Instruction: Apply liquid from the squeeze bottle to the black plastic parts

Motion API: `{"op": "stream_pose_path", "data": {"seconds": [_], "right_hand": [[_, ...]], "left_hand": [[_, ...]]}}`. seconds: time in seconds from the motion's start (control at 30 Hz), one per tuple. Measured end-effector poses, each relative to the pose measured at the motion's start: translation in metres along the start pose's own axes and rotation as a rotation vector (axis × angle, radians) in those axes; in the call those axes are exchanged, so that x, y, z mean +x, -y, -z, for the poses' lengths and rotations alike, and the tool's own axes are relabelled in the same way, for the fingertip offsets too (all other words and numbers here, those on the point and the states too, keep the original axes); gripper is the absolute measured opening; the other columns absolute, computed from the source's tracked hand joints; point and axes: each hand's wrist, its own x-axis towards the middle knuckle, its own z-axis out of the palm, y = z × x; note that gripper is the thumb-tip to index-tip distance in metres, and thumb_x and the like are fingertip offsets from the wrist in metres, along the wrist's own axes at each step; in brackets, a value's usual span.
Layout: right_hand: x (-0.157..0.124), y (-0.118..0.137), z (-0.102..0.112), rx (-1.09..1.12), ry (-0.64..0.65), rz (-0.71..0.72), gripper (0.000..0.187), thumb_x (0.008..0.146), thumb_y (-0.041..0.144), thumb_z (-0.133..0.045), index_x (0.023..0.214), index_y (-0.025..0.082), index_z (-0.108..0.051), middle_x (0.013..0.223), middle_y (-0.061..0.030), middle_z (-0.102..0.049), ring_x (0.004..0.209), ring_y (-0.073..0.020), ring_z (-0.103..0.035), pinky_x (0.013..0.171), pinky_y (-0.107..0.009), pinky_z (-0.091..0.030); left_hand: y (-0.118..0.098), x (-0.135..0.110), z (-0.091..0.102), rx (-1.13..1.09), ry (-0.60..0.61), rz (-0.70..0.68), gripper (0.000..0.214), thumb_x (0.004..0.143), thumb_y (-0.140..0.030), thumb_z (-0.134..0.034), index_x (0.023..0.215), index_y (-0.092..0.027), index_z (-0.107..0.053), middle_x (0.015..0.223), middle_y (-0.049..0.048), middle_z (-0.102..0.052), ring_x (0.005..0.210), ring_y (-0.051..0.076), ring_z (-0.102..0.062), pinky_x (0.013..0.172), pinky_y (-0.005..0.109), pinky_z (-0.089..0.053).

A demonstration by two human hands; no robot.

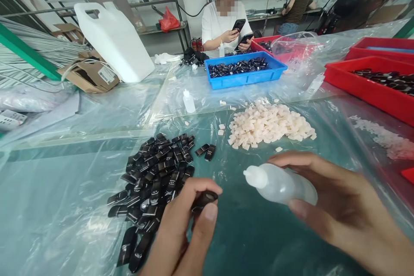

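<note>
**Black Clip in One Hand, Squeeze Bottle in the Other**

The left hand [184,220] pinches a small glossy black piece [204,199] between thumb and fingertips, holding it just above the desk [64,207], which is covered in clear, wrinkled plastic sheeting over a green surface. The right hand [339,207] grips a soft, translucent squeeze bottle [280,184], lying nearly sideways with its stubby white nozzle aimed left toward the black piece; the two are near but apart.

Just beside the left hand lies a loose heap of black pieces [155,172], flat, oblong and shiny, some with silvery edges. Beyond the bottle sits a mound of pale cubes [270,124], matte and crumbly-looking. A second small dropper bottle [189,101] stands upright farther back. A blue tray [246,69] holds more dark parts, and red trays [371,82] line the right side. A large white plastic jug [113,41] leans at the left. Across the desk a seated person [226,21] holds dark objects in both hands.
</note>
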Motion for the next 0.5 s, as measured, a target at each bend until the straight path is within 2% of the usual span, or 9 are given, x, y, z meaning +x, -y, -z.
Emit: {"op": "stream_pose_path", "data": {"seconds": [0.1, 0.23, 0.33, 0.5], "right_hand": [[0.0014, -0.0021, -0.0018, 0.051, 0.011, -0.062, 0.024, 0.088, 0.038, -0.073, 0.111, 0.044, -0.070, 0.103, 0.0043, -0.078, 0.091, -0.0202, -0.079, 0.062, -0.018, -0.064], [0.0020, -0.0011, -0.0026, 0.007, -0.023, -0.031, 0.025, 0.087, 0.033, -0.071, 0.110, 0.043, -0.069, 0.101, 0.0046, -0.077, 0.088, -0.0182, -0.078, 0.064, -0.017, -0.063], [0.0004, -0.0003, -0.0007, -0.028, -0.040, 0.006, 0.027, 0.087, 0.032, -0.071, 0.112, 0.042, -0.067, 0.102, 0.0047, -0.077, 0.090, -0.0182, -0.078, 0.065, -0.017, -0.064], [-0.0017, 0.0010, 0.0011, -0.130, -0.025, 0.119, 0.033, 0.086, 0.024, -0.066, 0.116, 0.039, -0.064, 0.106, 0.0048, -0.076, 0.095, -0.0156, -0.076, 0.069, -0.015, -0.063]], "left_hand": [[0.0049, 0.0050, -0.0011, -0.157, 0.094, -0.037, 0.037, 0.109, -0.052, -0.040, 0.108, -0.037, -0.074, 0.078, -0.0024, -0.051, 0.059, 0.014, -0.049, 0.055, 0.027, -0.037], [0.0066, 0.0083, 0.0006, -0.226, 0.126, 0.003, 0.023, 0.107, -0.042, -0.053, 0.115, -0.043, -0.074, 0.092, -0.0018, -0.060, 0.080, 0.015, -0.061, 0.073, 0.024, -0.047], [0.0036, 0.0081, 0.0027, -0.227, 0.102, 0.052, 0.018, 0.099, -0.027, -0.066, 0.103, -0.042, -0.077, 0.095, -0.0039, -0.068, 0.088, 0.014, -0.063, 0.076, 0.018, -0.049], [0.0033, 0.0070, 0.0027, -0.272, -0.017, 0.008, 0.025, 0.091, -0.015, -0.074, 0.092, -0.040, -0.079, 0.094, -0.0052, -0.075, 0.094, 0.016, -0.069, 0.077, 0.017, -0.055]]}}
